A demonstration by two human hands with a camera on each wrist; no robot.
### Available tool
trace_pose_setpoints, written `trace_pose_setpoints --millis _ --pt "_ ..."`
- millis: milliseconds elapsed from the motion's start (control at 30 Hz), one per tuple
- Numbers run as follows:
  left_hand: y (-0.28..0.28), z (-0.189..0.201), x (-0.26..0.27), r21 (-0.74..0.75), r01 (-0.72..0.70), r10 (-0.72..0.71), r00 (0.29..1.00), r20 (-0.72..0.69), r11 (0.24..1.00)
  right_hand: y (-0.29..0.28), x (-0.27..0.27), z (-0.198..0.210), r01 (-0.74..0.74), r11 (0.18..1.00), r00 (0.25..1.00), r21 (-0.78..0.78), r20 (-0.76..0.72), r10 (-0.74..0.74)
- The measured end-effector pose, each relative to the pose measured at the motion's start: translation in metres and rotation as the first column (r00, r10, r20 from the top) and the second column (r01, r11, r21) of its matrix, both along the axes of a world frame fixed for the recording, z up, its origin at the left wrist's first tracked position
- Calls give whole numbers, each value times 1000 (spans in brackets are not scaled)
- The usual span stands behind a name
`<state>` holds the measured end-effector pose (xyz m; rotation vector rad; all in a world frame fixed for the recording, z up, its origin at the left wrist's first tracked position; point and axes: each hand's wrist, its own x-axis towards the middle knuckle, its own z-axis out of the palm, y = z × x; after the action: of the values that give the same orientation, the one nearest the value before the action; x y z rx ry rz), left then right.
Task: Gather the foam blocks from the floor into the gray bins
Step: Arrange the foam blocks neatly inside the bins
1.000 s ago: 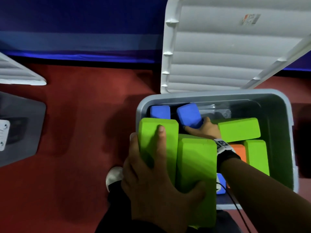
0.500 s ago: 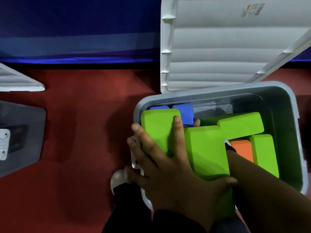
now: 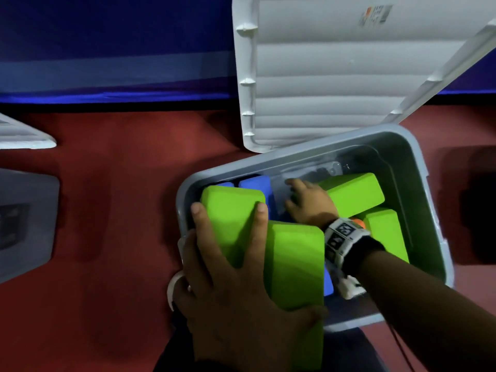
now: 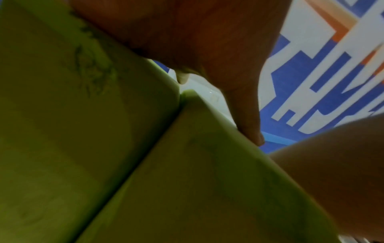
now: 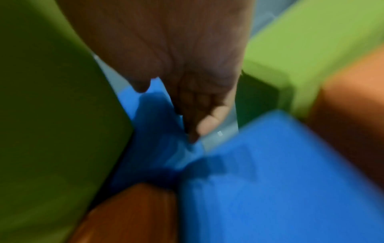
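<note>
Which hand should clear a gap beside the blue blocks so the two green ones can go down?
Right, probably. The right hand sits empty inside the gray plastic bin beside the blue foam blocks; the left hand grips the two green foam blocks over the bin's near-left corner.

No text can be read. A small sticker with red and dark print is seen near the top right corner of the open lid of the gray bin, too blurred to read. Black-and-white coded squares are printed on the wrist band. A blocky blue, white and orange wall pattern cannot be made out as letters.
</note>
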<state>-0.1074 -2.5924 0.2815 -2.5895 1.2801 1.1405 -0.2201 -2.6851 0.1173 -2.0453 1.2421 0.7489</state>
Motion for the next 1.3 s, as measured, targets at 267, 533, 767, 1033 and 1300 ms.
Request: trace_pose_setpoints --millis 267,533,767,1033,1300 --pt "62 6 -33 -3 -103 103 994 45 995 -28 -68 -15 -267 962 894 -50 -386 228" --pt "63 4 -29 -21 -92 93 993 66 996 -70 -38 -9 -432 895 845 -107 -396 361" --pt "69 5 -28 -35 -75 76 996 50 997 -50 -35 18 20 976 995 -219 -93 -41" --pt "82 4 -26 -63 -83 86 995 51 995 -41 -3 43 -112 945 993 -306 -73 94" --pt "83 9 -35 -62 -87 89 996 24 994 -29 -37 95 254 882 964 -396 181 -196"
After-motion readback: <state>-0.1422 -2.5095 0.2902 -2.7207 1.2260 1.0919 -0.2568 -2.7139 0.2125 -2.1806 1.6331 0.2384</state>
